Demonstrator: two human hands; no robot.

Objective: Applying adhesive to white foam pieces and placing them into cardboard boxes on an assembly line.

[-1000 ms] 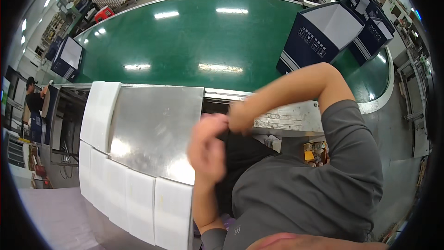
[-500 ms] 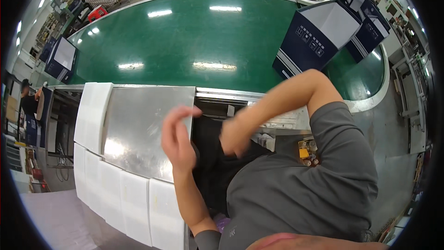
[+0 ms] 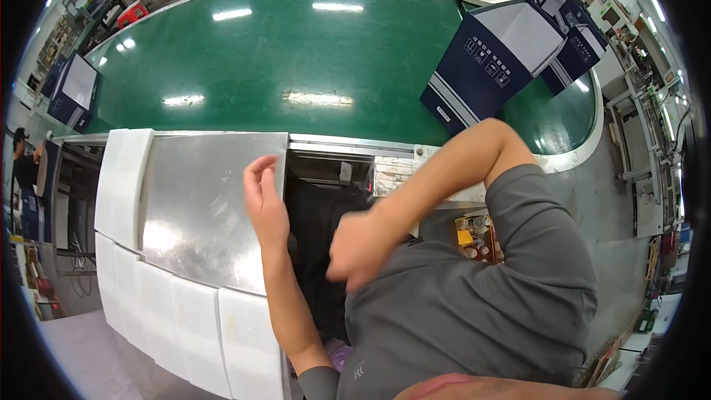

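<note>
Since the earlier frame, my left hand (image 3: 264, 204) is swinging out and away from my right, and it is now hanging over the right edge of the steel tabletop (image 3: 200, 207) in the middle of the picture, fingers loosely curled, thumb apart, the grip spread and holding nothing. My right hand (image 3: 361, 250) is staying low at centre, curled inward in front of my grey shirt; I cannot tell whether that grip is pinching anything, since the fingers are turned away from view. Between the two hands, the dark gap (image 3: 326, 200) below the conveyor's edge is lying open. White foam panels (image 3: 178, 304) are lining the left and lower edges of the tabletop. Beyond it, the green conveyor belt (image 3: 296, 52) is filling the upper frame, and a navy-and-white carton (image 3: 495, 59) is standing on it at upper right, well apart from both hands. I judge I am between pieces, with nothing in hand; a next move would call for reaching up and right across the belt with both grips spread wide.
</note>
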